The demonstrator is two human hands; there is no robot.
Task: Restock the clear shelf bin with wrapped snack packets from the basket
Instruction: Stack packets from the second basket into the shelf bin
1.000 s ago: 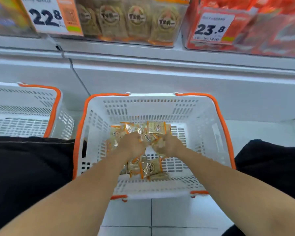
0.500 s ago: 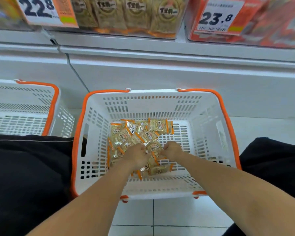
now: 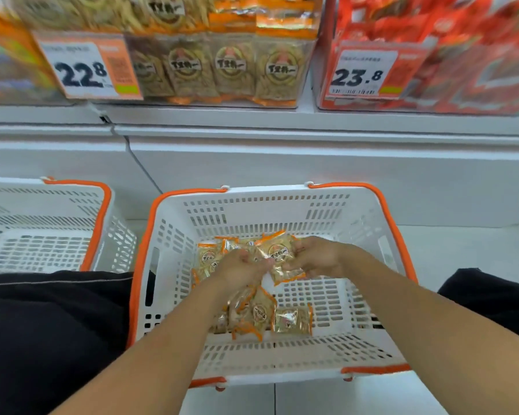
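A bunch of snack packets (image 3: 277, 256) is gripped between the left hand (image 3: 240, 266) and right hand (image 3: 315, 259), fingers curled around it, above the basket (image 3: 282, 360); more packets (image 3: 267, 319) are left near its front edge

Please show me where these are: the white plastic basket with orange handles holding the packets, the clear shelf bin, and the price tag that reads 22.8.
White plastic basket with orange handles (image 3: 264, 202): head view, far wall.
Clear shelf bin (image 3: 222, 67): head view, front face.
Price tag reading 22.8 (image 3: 81, 73): head view, printed digits.
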